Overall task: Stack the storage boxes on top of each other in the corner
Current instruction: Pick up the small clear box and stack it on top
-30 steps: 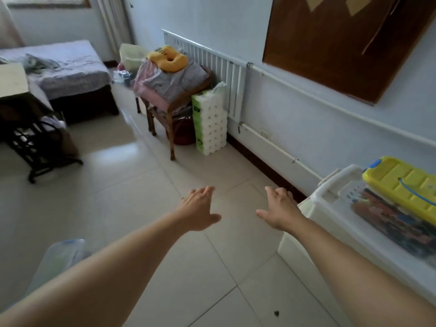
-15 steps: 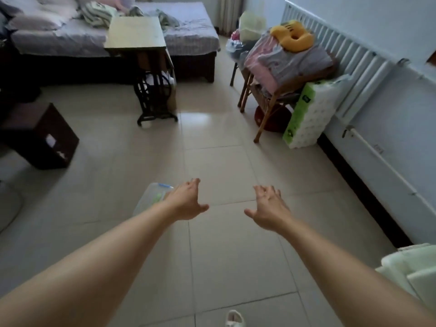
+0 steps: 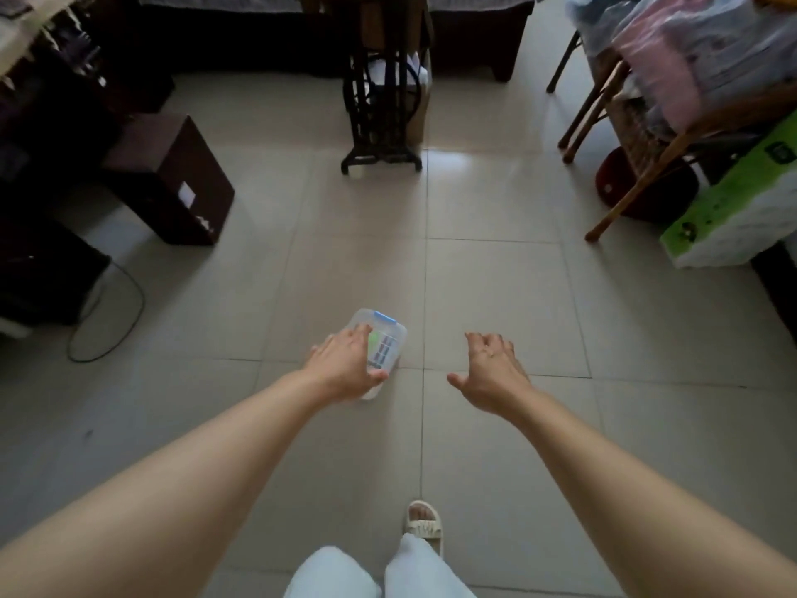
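A small clear plastic storage box [image 3: 385, 343] with a blue clip on its far edge lies on the tiled floor in the middle of the view. My left hand [image 3: 347, 365] hovers over its near left part with the fingers spread, covering part of the lid; whether it touches the box I cannot tell. My right hand [image 3: 491, 373] is held out to the right of the box, apart from it, fingers loosely curled and holding nothing. The large white box from earlier is out of view.
A dark brown box [image 3: 172, 176] stands on the floor at the left, with a black cable [image 3: 125, 312] looping near it. A black iron table stand [image 3: 381, 118] is straight ahead. A wooden chair [image 3: 638, 123] piled with bedding and a green-and-white pack [image 3: 733, 213] are at the right.
My view has swung left and down, away from the wall and the large white box. The small clear box came into view and both hands have moved down toward it.
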Motion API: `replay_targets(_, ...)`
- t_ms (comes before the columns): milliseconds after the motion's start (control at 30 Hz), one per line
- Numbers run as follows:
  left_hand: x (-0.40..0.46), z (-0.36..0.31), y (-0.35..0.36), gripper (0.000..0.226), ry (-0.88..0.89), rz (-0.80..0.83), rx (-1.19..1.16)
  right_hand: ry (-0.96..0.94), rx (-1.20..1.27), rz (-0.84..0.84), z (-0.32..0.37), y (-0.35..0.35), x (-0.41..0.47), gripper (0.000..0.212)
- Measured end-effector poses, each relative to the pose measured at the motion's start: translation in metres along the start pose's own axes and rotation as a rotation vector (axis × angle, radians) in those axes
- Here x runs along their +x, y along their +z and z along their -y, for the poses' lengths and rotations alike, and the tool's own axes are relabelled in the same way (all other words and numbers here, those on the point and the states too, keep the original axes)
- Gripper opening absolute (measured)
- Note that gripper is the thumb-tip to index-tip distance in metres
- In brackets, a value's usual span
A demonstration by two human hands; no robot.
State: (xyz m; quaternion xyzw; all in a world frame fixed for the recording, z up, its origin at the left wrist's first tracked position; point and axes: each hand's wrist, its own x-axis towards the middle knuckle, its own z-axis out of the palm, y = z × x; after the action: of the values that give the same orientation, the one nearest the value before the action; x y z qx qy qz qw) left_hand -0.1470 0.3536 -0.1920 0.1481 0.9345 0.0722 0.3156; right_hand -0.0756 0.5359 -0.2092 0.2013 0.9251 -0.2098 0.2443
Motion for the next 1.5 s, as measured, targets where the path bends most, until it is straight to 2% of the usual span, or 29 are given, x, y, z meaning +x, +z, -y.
replay_targets(167,0.058,0.044,-0.02,0.078,-0.041,0.051,-0.044,0.027,-0.016,0.064,0.046,0.009,0.061,0.064)
replay_targets(367,0.135,0.094,-0.032,0.07,-0.054,0.081,-0.107,0.058,-0.014,0.084,0.1,0.027,0.132,0.063)
replay_targets(567,0.207,0.132,-0.01,0.065,-0.123,0.131,-0.193,0.042,-0.005,0.128,0.13,0.054,0.219,0.06)
replay_targets(733,0.266,0.148,0.037,0.063,-0.271,0.194,-0.294,-0.02,-0.043,0.203,0.123,0.088,0.304,0.055)
replay_targets(1033,0.346,0.159,0.159,0.063,-0.703,0.187,-0.662,-0.155,-0.15,0.318,0.085,0.186,0.435,0.046)
replay_targets(1333,0.427,0.194,0.303,0.059,-1.108,0.113,-0.918,-0.196,-0.202,0.198,0.047,0.306,0.552,0.063)
replay_targets(1500,0.454,0.201,0.349,0.061,-1.165,0.044,-0.987,-0.191,-0.166,0.165,0.032,0.339,0.588,0.066)
